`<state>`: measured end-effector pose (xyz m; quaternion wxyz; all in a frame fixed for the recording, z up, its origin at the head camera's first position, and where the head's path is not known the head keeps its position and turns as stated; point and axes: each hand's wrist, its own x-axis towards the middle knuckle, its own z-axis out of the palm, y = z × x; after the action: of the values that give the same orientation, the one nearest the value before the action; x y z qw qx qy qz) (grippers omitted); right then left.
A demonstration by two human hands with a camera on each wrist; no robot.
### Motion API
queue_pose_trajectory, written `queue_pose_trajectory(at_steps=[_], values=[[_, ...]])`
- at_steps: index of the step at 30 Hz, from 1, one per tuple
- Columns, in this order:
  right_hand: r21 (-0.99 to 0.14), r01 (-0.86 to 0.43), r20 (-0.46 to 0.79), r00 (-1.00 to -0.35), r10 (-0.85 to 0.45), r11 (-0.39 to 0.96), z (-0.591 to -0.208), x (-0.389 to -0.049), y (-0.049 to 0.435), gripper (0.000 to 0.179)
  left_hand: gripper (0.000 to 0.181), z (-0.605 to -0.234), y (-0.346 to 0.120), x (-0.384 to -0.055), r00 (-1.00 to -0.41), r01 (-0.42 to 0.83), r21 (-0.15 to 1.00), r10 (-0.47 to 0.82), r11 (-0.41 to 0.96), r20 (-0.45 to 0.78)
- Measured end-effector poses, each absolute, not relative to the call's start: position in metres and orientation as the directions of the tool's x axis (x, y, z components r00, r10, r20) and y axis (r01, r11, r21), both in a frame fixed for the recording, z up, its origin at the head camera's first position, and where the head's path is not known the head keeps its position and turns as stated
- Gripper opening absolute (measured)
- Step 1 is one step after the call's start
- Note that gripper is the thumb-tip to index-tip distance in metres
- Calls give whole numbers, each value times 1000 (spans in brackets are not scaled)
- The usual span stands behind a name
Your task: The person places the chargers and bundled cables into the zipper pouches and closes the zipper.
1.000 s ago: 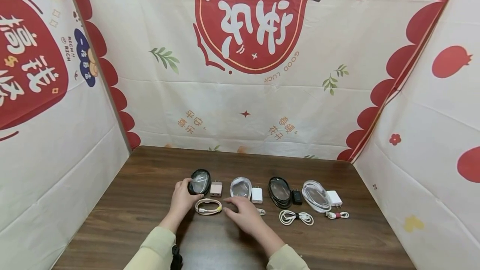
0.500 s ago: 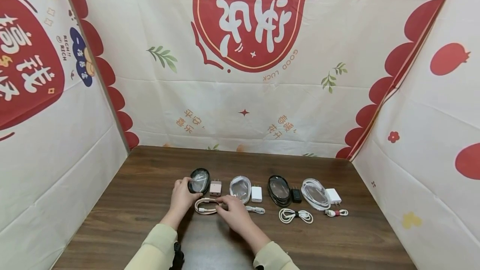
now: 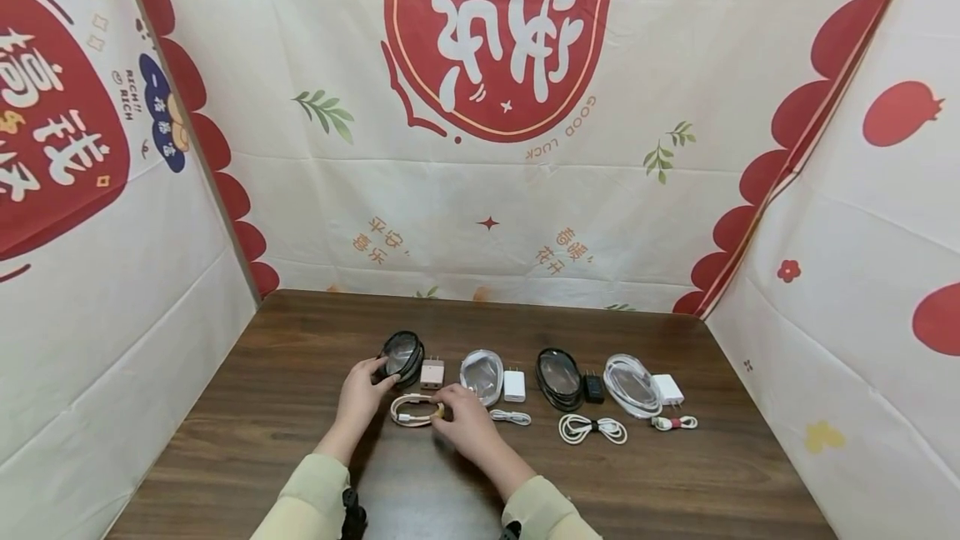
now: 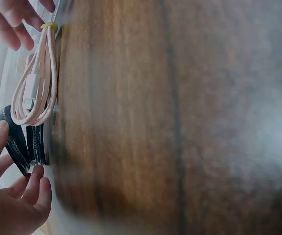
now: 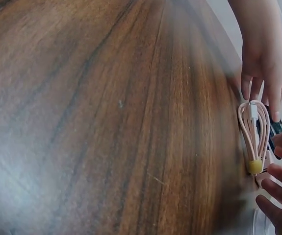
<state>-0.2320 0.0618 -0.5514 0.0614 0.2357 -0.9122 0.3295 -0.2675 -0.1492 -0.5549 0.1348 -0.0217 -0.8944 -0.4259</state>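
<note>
At the left end of the row, my left hand (image 3: pixel 361 394) pinches a black coiled cable (image 3: pixel 405 354) between thumb and fingers. In the left wrist view the black coil (image 4: pixel 18 142) stands tilted. In front of it lies a pale pink coiled cable (image 3: pixel 405 419) with a white plug end (image 4: pixel 31 85) and a yellow tie (image 5: pixel 254 166). My right hand (image 3: pixel 470 423) is at the tie end of the pink cable, its fingers spread and relaxed, a fingertip at or very near the tie. A pink charger plug (image 3: pixel 432 374) sits right of the black coil.
To the right are a clear-white coil (image 3: pixel 482 375), a white charger (image 3: pixel 513 387), a small white cable (image 3: pixel 512 417), a second black coil (image 3: pixel 558 377), a black charger (image 3: pixel 593 388), a tied white cable (image 3: pixel 573 430) and another white coil (image 3: pixel 632 386). Fabric walls border the wooden table (image 3: pixel 637 490).
My right hand has moved left, from beside the small white cable to the pink cable's tie end. The black coil in my left hand has tipped up slightly.
</note>
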Motion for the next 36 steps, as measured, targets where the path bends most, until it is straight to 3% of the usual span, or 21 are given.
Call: queue_pose_trajectory(at_steps=[11, 23, 28, 36], values=[[-494, -472, 256, -882, -396, 731, -553, -229, 57, 26, 35, -557, -157, -260, -972, 54, 911, -189, 409, 142], [-409, -483, 310, -871, -380, 774, -558, -228, 55, 16, 35, -551, -158, -247, -973, -53, 985, -228, 167, -14], [-437, -479, 308, -875, -374, 761, -560, -227, 55, 11, 34, -552, -161, -242, -976, -46, 990, -218, 131, -17], [-527, -458, 275, -889, -366, 716, -553, -222, 60, 12, 34, -547, -172, -234, -980, -50, 980, -200, 192, -11]])
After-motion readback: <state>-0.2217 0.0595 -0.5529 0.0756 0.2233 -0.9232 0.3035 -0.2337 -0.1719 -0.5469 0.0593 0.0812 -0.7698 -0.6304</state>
